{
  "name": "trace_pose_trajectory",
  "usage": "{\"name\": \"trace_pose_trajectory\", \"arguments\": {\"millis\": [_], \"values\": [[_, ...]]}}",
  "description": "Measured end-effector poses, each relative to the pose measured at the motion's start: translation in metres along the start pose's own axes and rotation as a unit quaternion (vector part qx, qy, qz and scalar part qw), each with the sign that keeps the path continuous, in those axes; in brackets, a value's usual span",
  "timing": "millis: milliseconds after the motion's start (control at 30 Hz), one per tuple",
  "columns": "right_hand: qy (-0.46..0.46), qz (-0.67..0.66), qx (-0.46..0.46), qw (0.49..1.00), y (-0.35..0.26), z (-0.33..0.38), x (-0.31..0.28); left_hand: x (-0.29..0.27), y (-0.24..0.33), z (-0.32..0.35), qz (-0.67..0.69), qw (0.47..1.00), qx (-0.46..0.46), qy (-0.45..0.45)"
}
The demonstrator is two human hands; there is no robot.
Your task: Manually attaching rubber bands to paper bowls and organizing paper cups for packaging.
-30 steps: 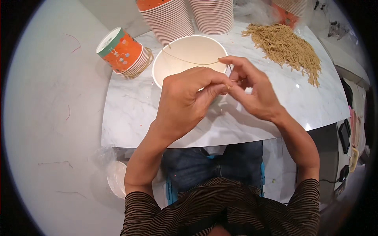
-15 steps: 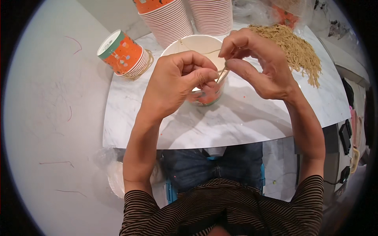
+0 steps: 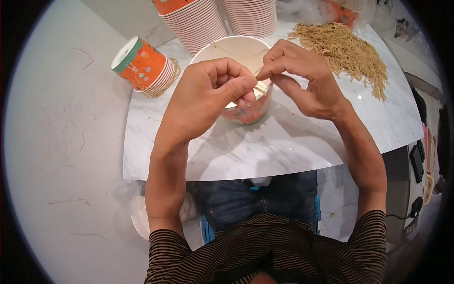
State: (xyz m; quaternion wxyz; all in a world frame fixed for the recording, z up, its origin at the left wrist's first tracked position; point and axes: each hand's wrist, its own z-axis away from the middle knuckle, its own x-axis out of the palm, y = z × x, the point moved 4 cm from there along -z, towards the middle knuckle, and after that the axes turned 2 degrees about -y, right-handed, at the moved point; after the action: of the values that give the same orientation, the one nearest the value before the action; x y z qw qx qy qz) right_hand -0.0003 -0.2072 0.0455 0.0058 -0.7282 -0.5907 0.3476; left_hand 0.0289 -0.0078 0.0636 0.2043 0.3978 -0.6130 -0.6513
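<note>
A white-lined paper bucket [image 3: 250, 113] with an orange and green printed outside stands upright on the table in front of me. Tan cord [image 3: 259, 89] shows at its near rim, and a thin length also runs across the inside of its far wall. Over the near rim, my left hand [image 3: 203, 97] is closed, pinching the cord between thumb and forefinger. My right hand [image 3: 305, 80] has bent fingers, its fingertips on a cord end close to the left thumb. How the cord loops is partly hidden by the fingers.
Tall stacks of paper buckets [image 3: 196, 31] [image 3: 250, 16] rise behind. A tilted orange bucket stack [image 3: 146, 66] with cord around its rims sits at left. A heap of cut tan cords [image 3: 343, 52] lies at right. The white marbled table [image 3: 302, 146] has a curved edge.
My right hand has come down and left, its fingertips now nearer the left thumb. The left hand stays pinched on the cord. The whole view has shifted slightly.
</note>
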Motion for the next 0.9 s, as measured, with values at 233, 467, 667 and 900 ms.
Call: {"name": "trace_pose_trajectory", "arguments": {"millis": [233,467,667,900], "values": [[0.027,0.013,-0.007,1.000,0.002,0.002,0.004,0.004,0.001,-0.006,0.026,1.000,-0.010,0.015],[0.041,-0.004,0.008,0.999,0.004,0.002,0.008,0.001,0.000,-0.007,0.013,1.000,0.006,0.025],[0.055,0.006,-0.003,0.998,0.003,0.001,0.009,-0.007,-0.002,-0.005,0.098,0.995,0.019,0.008],[0.078,0.012,0.004,0.997,0.002,0.002,0.012,-0.003,0.002,0.000,0.108,0.993,0.024,0.040]]}}
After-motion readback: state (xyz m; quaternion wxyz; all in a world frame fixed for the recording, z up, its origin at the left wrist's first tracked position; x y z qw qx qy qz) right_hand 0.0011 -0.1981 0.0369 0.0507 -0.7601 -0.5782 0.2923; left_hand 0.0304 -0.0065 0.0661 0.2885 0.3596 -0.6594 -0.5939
